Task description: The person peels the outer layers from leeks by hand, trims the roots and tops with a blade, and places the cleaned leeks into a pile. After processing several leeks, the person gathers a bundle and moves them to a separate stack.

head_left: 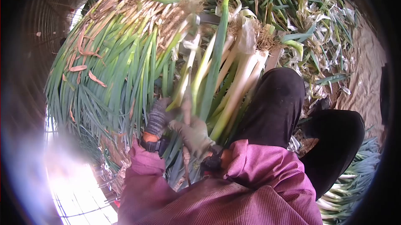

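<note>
My left hand [158, 115], in a grey knitted glove, is closed at the lower end of a pale green onion stalk [184, 83], beside the leafy pile. Its fingertips are blurred. Just right of it, my right hand [195, 136], in a pale, dirty glove, has its fingers curled to the left, partly smeared by motion. A thin brownish strip [186, 155] runs up and down by its fingers; what it is I cannot make out. Thick, white-stemmed green onions [243, 78] lie against my knee, roots pointing away, with a long green leaf [216, 68] bent over at its tip.
A large heap of unpeeled green onions [112, 64] fills the left, roots at the far end. Stripped leaves and pale skins [311, 24] cover the ground at upper right. My bent knee [282, 95] stands close by. More green onions [340, 198] lie at lower right.
</note>
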The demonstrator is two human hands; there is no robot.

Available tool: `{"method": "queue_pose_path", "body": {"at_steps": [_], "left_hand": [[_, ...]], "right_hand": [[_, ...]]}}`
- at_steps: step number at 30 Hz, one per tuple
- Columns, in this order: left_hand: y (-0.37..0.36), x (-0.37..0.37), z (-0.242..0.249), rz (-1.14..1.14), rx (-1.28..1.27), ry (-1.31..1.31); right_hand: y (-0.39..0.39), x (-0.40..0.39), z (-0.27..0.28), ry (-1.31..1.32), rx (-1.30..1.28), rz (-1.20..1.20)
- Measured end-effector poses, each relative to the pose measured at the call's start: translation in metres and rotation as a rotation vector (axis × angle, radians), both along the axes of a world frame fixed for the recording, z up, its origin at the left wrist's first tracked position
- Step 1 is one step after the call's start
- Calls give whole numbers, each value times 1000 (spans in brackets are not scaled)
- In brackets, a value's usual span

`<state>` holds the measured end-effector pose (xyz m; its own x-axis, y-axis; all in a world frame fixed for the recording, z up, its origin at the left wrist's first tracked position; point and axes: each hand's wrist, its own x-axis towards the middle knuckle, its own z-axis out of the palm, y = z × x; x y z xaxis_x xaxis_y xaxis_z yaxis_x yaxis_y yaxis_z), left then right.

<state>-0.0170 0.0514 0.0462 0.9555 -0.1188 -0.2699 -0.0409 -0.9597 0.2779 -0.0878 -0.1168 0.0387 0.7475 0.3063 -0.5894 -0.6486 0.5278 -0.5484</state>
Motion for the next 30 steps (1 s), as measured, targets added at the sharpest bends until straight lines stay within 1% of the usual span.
{"method": "queue_pose_path", "body": {"at_steps": [1,2,4,5,6,9,10,13,16,19,20,23,26,28,30], "left_hand": [[0,-10,6,23,-79,3],[-2,-23,15,-310,-49,-205],[7,-41,18,-30,-86,-87],[10,-45,19,107,-105,-28],[-19,-53,42,447,-333,120],[-29,-67,54,314,-330,102],[-29,-71,58,314,-328,116],[-19,-87,44,439,-644,161],[11,-110,21,662,-874,323],[20,-123,10,837,-986,364],[29,-125,3,811,-1048,417],[8,-123,4,900,-1233,382],[15,-126,-15,890,-1273,357],[18,-128,-18,876,-1286,360],[25,-131,-13,830,-1240,385]], "right_hand": [[1,2,-1,-13,-23,-7],[-1,3,-1,-28,-6,4],[-7,6,3,-55,30,26],[-9,7,8,-25,40,13],[-16,8,19,5,50,-1],[-18,12,26,32,111,-15],[-18,14,25,31,135,-15],[-18,27,19,29,2,132],[-19,40,17,36,2,183],[-23,50,26,106,57,224],[-15,49,21,77,37,165],[-11,48,12,-41,-2,201],[1,50,-7,-67,-5,193],[-2,55,-2,-17,-14,202],[-10,59,9,35,13,232]]}}
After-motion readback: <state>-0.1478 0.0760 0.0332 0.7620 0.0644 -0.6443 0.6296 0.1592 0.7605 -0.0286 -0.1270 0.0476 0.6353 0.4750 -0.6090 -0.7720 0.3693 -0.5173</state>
